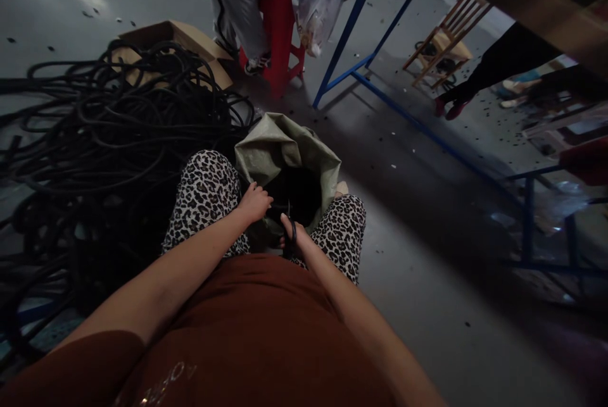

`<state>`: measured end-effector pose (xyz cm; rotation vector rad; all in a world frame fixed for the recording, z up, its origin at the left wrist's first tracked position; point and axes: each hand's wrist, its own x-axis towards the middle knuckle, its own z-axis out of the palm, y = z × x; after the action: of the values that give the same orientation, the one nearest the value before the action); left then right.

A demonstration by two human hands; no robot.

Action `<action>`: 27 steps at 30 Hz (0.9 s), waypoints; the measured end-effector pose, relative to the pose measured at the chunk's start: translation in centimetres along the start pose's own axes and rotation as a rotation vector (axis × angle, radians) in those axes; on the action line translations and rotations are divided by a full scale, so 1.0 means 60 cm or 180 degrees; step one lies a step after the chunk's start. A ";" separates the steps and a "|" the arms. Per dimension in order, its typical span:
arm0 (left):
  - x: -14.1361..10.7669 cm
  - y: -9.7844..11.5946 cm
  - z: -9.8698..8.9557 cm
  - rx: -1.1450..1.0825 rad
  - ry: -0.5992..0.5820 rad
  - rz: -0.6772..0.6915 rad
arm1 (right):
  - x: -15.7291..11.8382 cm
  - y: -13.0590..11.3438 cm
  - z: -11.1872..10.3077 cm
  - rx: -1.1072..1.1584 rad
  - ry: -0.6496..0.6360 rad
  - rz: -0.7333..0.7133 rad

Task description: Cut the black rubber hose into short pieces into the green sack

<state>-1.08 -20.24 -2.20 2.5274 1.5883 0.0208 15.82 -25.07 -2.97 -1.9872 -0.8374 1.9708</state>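
My right hand (pixel 292 230) is closed round the black handles of a pair of scissors (pixel 293 234); a thin blade points up over the sack's opening. Just to the left, my left hand (pixel 256 202) has its fingers curled together at the near left rim. What it grips, if anything, is lost in the dark. Between my knees stands an open grey-green woven sack (pixel 266 157), its rim folded and uneven. Its inside is very dark, and I cannot make out the contents.
A large tangle of black hoses or cables (pixel 118 122) lies at the left, against an open cardboard box (pixel 178 33). Ahead, a person sits on a red plastic stool (pixel 277 33). A blue metal frame (pixel 403 106) supports a table at the right, with a wooden chair (pixel 444 40) beyond.
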 end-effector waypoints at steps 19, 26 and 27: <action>0.004 -0.006 0.001 0.0033 -0.0057 -0.0081 | -0.008 -0.002 -0.002 -0.0193 0.0070 -0.0072; 0.007 -0.004 0.003 -0.0121 -0.0091 -0.0099 | -0.011 0.000 -0.002 -0.0436 0.0171 -0.0170; 0.007 -0.004 0.003 -0.0138 -0.0096 -0.0099 | -0.011 0.000 -0.002 -0.0453 0.0178 -0.0167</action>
<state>-1.11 -19.76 -2.45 2.4584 1.5982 0.0134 15.95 -25.40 -2.39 -2.0641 -1.0315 1.8655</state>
